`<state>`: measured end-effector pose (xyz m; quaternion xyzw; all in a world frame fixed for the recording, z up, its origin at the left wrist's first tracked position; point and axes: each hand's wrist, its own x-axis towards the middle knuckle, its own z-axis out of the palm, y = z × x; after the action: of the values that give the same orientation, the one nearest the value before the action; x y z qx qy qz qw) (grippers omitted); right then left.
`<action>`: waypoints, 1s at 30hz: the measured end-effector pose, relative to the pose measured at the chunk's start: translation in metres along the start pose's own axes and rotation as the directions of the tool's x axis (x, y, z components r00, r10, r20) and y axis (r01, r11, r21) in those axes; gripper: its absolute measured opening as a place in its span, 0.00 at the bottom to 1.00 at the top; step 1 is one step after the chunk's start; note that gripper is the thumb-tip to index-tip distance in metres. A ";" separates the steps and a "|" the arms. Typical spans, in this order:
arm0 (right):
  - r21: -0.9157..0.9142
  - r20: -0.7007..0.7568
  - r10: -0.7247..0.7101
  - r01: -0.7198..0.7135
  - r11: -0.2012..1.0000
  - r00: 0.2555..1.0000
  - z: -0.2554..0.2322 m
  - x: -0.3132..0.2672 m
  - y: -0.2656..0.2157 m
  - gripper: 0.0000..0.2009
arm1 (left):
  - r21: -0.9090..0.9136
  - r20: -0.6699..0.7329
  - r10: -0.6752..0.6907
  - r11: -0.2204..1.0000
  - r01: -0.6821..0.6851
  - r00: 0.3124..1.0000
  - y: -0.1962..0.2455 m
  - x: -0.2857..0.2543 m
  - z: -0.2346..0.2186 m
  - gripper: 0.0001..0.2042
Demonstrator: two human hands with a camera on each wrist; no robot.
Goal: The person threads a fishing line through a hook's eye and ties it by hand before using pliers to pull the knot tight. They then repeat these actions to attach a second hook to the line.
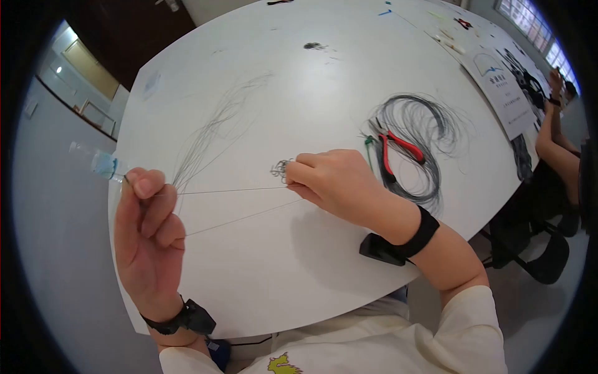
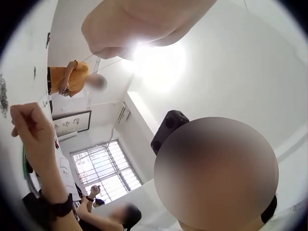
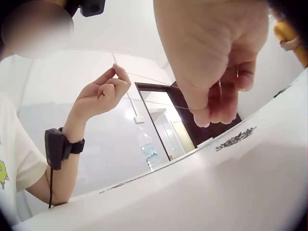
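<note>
My left hand (image 1: 149,230) is raised at the left, thumb and fingertips pinching a thin dark wire (image 1: 230,191). The wire runs across to my right hand (image 1: 339,181), which pinches it low over the white table (image 1: 249,280). A second line of wire (image 1: 243,220) slants between the hands below the first. Right by my right fingertips lies a small pile of curled wire pieces (image 1: 280,168). Long loose wires (image 1: 208,134) fan out behind the left hand. Beyond the right wrist, pliers with red handles (image 1: 408,149) lie on a coil of dark wire (image 1: 441,171).
A clear plastic bottle (image 1: 103,163) stands behind my left hand. Farther back lies a dark clump of short bits (image 1: 314,46). On the right are a printed sheet (image 1: 498,93) and more red-handled pliers (image 1: 463,23). Another person's arm (image 1: 554,131) shows at the right edge.
</note>
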<state>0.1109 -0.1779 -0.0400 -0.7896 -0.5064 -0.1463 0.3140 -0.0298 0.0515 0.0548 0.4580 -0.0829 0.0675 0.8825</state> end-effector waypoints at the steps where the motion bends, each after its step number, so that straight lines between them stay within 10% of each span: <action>1: -0.009 -0.005 -0.022 0.022 1.000 1.000 0.000 -0.001 0.002 0.07 | 0.089 0.016 0.034 0.995 -0.036 0.999 0.000 0.001 -0.001 0.07; 5: 0.171 0.221 0.057 -0.096 0.981 0.974 -0.018 0.002 0.001 0.14 | 0.460 -0.044 0.220 0.871 -0.176 0.974 0.003 0.007 -0.008 0.07; 13: 0.340 0.356 0.427 -0.541 0.769 0.831 -0.042 0.004 0.036 0.20 | 0.774 -0.111 0.113 0.633 0.014 0.987 -0.010 0.008 0.003 0.06; 16: 0.087 -0.018 0.262 -0.259 0.962 0.965 -0.042 0.000 0.048 0.09 | 0.798 -0.116 0.031 0.598 0.075 0.993 -0.021 0.010 0.010 0.02; 20: -0.113 -0.141 0.212 -0.228 0.967 0.967 -0.059 -0.004 0.051 0.08 | 0.768 -0.134 -0.020 0.630 0.117 0.991 -0.037 0.012 0.009 0.02; 25: -0.452 0.036 0.662 -0.578 0.679 0.749 -0.093 -0.025 0.050 0.18 | 0.767 -0.142 -0.032 0.628 0.131 0.989 -0.043 0.015 0.007 0.03; 30: -0.484 0.127 0.784 -0.652 0.583 0.607 -0.097 -0.027 0.043 0.28 | 0.777 -0.169 -0.092 0.600 0.190 0.981 -0.052 0.018 0.002 0.02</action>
<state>0.1455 -0.2714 0.0042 -0.9850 -0.1412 0.0318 0.0937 -0.0025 0.0209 0.0177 0.8002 0.0412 0.0524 0.5960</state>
